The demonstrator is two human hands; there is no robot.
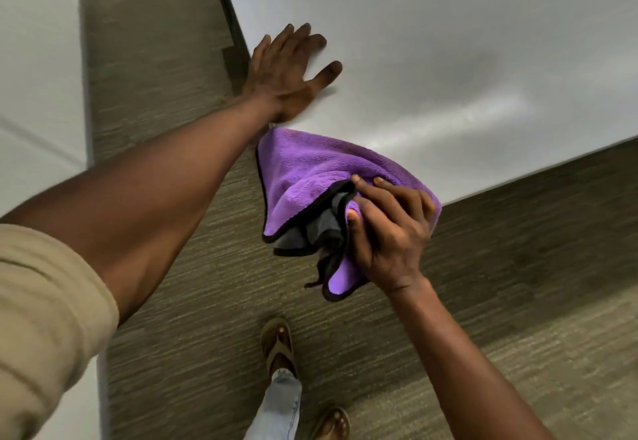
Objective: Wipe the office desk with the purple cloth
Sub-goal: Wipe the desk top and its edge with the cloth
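Bracing my left hand [288, 70] flat, fingers spread, on the pale grey counter [448, 59] near its corner, I clutch the bunched purple cloth [303, 177] in my right hand [390, 232] over that corner, above striped brown carpet [207, 301].

You can't see the near corner of the table [448, 59], because the cloth [303, 170] drapes over it, and the tabletop runs out of the picture at the top and right. Your right hand [390, 229] covers the bunched part of the cloth, so its folds inside the grip are hidden, and the left hand [286, 70] is motion-blurred, so you can't tell whether the palm touches the table. The left sleeve [45, 318], both forearms and the sandal [331, 426] at the bottom are cut off by the edges.
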